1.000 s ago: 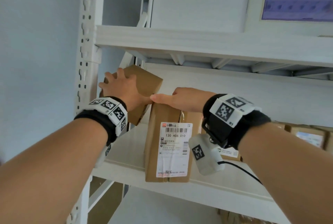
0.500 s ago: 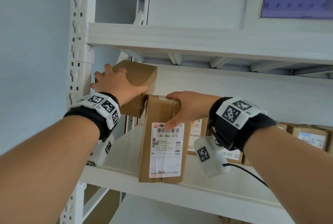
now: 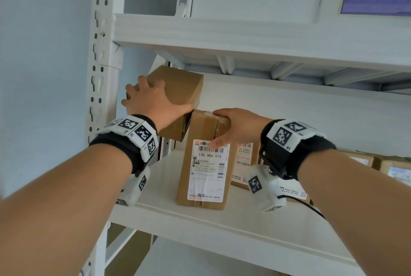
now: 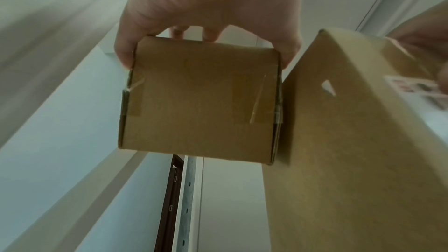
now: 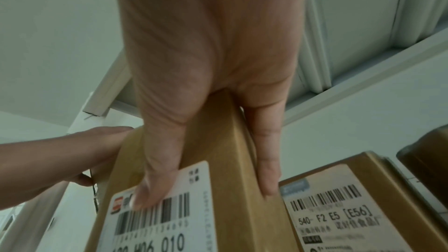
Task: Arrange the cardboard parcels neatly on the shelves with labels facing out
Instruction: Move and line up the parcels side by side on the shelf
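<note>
A small plain cardboard parcel (image 3: pixel 180 91) (image 4: pixel 198 99) is held tilted in the air above the shelf's left end, with no label showing. My left hand (image 3: pixel 153 100) (image 4: pixel 206 7) grips it from above, fingers and thumb curled over its edges. Right beside it a tall cardboard parcel (image 3: pixel 204 164) (image 5: pixel 169 208) stands upright on the shelf (image 3: pixel 222 226), its white label "130 H06 010" facing out. My right hand (image 3: pixel 233 124) (image 5: pixel 206 83) grips its top, thumb on the label, fingers down the far side. The two parcels touch at a corner.
More labelled parcels (image 3: pixel 246 164) (image 5: pixel 351 208) stand behind and to the right of the tall one, others (image 3: pixel 391 166) further right. The white perforated upright (image 3: pixel 102 64) bounds the shelf on the left. Another shelf board (image 3: pixel 244 37) lies close overhead.
My right hand shifted from lying flat on the tall parcel's top to gripping it with the thumb on the label. The small parcel in my left hand rose slightly.
</note>
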